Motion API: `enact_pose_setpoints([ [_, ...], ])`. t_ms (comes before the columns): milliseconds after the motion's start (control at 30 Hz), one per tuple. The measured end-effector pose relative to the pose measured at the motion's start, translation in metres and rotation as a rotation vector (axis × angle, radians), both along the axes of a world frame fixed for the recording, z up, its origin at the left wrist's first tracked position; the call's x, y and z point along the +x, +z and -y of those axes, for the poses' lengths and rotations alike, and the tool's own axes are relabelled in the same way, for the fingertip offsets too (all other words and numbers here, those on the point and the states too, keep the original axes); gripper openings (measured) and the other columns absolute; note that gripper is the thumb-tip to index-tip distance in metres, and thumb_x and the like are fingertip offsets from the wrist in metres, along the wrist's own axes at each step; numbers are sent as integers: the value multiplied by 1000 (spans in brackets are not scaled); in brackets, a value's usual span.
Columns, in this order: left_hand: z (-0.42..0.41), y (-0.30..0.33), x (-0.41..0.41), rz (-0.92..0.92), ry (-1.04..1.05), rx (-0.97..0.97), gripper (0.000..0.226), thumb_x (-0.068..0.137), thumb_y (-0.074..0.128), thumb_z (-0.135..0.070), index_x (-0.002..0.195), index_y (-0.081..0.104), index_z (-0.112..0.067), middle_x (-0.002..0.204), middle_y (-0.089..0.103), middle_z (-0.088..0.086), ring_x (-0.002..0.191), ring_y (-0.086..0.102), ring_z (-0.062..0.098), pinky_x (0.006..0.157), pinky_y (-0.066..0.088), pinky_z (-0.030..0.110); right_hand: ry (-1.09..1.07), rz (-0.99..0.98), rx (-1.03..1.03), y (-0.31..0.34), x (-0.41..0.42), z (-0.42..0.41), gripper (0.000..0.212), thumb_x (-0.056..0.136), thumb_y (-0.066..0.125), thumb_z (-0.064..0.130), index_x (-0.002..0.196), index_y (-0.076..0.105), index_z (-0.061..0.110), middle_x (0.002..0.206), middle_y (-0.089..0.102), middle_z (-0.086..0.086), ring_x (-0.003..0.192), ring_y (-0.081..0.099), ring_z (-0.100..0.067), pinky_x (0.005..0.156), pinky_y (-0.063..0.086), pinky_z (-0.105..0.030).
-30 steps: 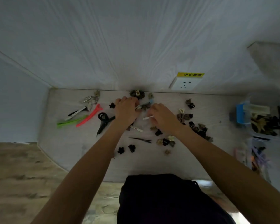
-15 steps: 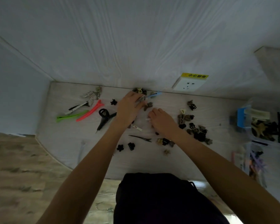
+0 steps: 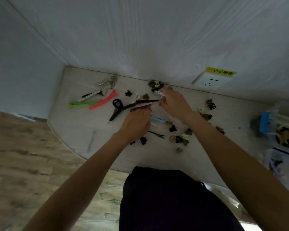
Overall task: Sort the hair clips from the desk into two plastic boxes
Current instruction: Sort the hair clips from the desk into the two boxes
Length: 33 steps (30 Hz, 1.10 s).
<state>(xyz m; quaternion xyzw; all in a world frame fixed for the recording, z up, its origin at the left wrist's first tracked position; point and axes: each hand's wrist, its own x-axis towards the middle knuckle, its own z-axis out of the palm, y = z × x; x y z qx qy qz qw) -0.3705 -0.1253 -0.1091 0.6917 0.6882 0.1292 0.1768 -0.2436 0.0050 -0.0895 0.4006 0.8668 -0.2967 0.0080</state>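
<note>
Hair clips lie scattered over the white desk (image 3: 77, 124). My left hand (image 3: 135, 124) grips a bunch of long thin clips (image 3: 143, 104), pink, brown and black, that stick out past its fingers. My right hand (image 3: 174, 104) reaches to the back of the desk and pinches a small white clip (image 3: 160, 93) beside a brown claw clip pile (image 3: 155, 84). A blue clip (image 3: 159, 120) lies between my hands. At the right edge stand a plastic box with a blue latch (image 3: 265, 124) holding claw clips and a second box (image 3: 277, 157) holding long clips.
A green clip (image 3: 84, 103), a coral clip (image 3: 103, 101) and a black loop-handled clip (image 3: 117, 108) lie at the left, with silver clips (image 3: 107, 83) behind. Small claw clips (image 3: 180, 139) are strewn on the right. A wall socket (image 3: 213, 79) sits on the back wall.
My left hand has drawn back toward me with long clips in its grip. My right hand has moved forward to the pile at the back wall and taken a white clip.
</note>
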Motion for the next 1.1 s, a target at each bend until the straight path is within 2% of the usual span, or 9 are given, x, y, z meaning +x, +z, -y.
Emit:
enact_pose_setpoints([
  [167, -13, -2, -2, -115, -119, -75, 27, 51, 74, 2, 77, 70, -6, 72, 71, 11, 60, 67, 26, 53, 53, 26, 106, 100, 72, -15, -29, 4, 25, 86, 53, 8, 111, 52, 3, 117, 50, -21, 94, 54, -33, 66, 43, -37],
  [233, -19, 2, 0, -171, -166, -110, 19, 49, 76, -9, 66, 71, -15, 66, 71, 3, 56, 66, 18, 50, 50, 20, 139, 157, 108, -16, -36, 2, 19, 86, 57, 12, 103, 53, 4, 118, 47, -20, 90, 55, -34, 58, 38, -34],
  [333, -26, 7, 2, -233, -189, -111, 17, 47, 82, -24, 55, 67, -23, 58, 67, -5, 52, 63, 12, 47, 46, 17, 142, 246, 153, -17, -32, -2, 23, 88, 58, 21, 102, 57, 3, 117, 51, -19, 93, 56, -33, 61, 35, -31],
  [467, -27, 0, -1, -121, -143, -55, 12, 67, 74, -13, 74, 66, -7, 68, 67, 13, 59, 64, 29, 54, 50, 30, 99, 303, 95, -15, -11, -7, 36, 90, 55, 34, 109, 56, 3, 120, 53, -17, 100, 55, -31, 68, 38, -30],
  [567, -25, 2, 3, -49, -45, -19, 22, 84, 52, -21, 92, 62, -3, 88, 67, 18, 76, 62, 34, 68, 50, 38, 60, 282, 52, -9, 10, -9, 35, 89, 56, 33, 105, 56, 2, 127, 50, -20, 102, 55, -32, 69, 37, -31],
  [667, -23, 7, 5, -57, -22, -12, 27, 91, 46, -23, 103, 57, -2, 95, 62, 17, 83, 58, 32, 72, 44, 40, -17, 265, 15, -3, 26, -8, 35, 87, 60, 32, 107, 57, 4, 112, 55, -18, 99, 54, -32, 70, 34, -31],
  [800, -19, 15, 6, 19, 45, 5, 20, 92, 47, -20, 99, 54, -2, 88, 59, 15, 79, 54, 29, 65, 35, 33, -95, 222, -34, 1, 38, -4, 32, 89, 56, 28, 114, 56, 7, 111, 57, -18, 102, 54, -32, 74, 36, -32],
  [967, -7, 19, 0, 71, 134, -163, 25, 91, 46, -24, 107, 47, -5, 74, 55, 10, 63, 50, 25, 53, 37, 34, -143, 35, -65, 10, 29, 4, 23, 93, 49, 18, 108, 48, 1, 98, 63, -22, 84, 59, -33, 61, 33, -29],
  [1100, 5, 20, 0, 6, 137, -216, 30, 91, 44, -25, 117, 49, -12, 89, 64, 11, 68, 53, 25, 58, 36, 30, 10, 160, -48, -1, 11, 12, 33, 92, 48, 18, 121, 43, 5, 103, 62, -22, 87, 57, -31, 61, 33, -28],
])
